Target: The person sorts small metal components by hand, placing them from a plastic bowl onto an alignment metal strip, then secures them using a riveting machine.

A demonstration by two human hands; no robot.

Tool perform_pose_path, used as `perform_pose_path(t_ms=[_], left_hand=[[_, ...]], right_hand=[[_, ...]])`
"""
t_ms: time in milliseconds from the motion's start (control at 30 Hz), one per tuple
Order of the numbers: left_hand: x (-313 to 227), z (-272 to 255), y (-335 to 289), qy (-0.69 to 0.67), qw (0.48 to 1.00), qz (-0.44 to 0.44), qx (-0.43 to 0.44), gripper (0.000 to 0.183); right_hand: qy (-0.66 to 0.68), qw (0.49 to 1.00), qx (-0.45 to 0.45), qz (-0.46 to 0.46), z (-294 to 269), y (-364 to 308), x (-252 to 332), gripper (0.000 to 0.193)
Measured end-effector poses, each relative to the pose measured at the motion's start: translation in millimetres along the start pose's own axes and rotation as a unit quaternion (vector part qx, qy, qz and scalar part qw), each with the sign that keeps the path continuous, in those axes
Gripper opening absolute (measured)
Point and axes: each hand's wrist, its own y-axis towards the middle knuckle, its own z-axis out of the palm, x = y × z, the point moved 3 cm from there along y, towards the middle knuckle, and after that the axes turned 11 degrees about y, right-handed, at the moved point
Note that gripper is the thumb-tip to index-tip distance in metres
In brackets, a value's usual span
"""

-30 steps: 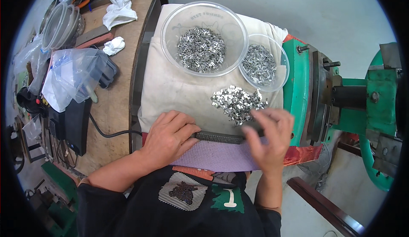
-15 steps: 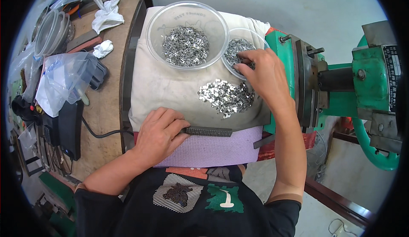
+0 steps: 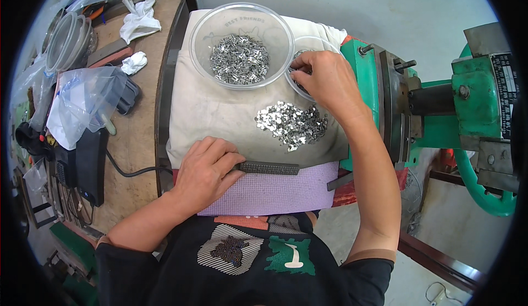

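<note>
My left hand (image 3: 208,166) rests on the cloth's near edge, its thumb and fingers closed on one end of a narrow dark metal bar (image 3: 269,169) with a row of small notches or pieces along it. Over the small clear round tub (image 3: 301,92), my right hand (image 3: 329,79) reaches in with thumb and fingertips drawn close together; whatever is between them is hidden. That tub contains small silvery metal pieces, mostly covered by the hand. Beside it, a larger clear tub (image 3: 198,58) holds many short silvery metal pins (image 3: 240,59). A heap of small shiny metal bits (image 3: 291,124) lies on the cloth.
Beige cloth (image 3: 190,113) and a purple mesh mat (image 3: 269,193) cover the work surface. At right stands a green machine (image 3: 478,100) with a handwheel. On the left, a wooden bench (image 3: 135,163) bears plastic bags (image 3: 82,100), crumpled tissues (image 3: 140,17) and a black device (image 3: 91,166) with a cable.
My right hand has moved a little left over the small tub, and its thumb and fingertips have come closer together. The left hand keeps its hold on the bar.
</note>
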Motion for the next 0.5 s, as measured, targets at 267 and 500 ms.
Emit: perform_pose_path(t_ms=[267, 500], left_hand=[[7, 13, -11, 0.024, 0.999, 0.025, -0.008, 0.024], [0, 21, -10, 0.024, 0.996, 0.038, -0.075, 0.020]], right_hand=[[-0.029, 0.998, 0.043, -0.024, 1, 3, 9, 0.014], [-0.043, 0.999, 0.023, -0.009, 2, -1, -8, 0.019]])
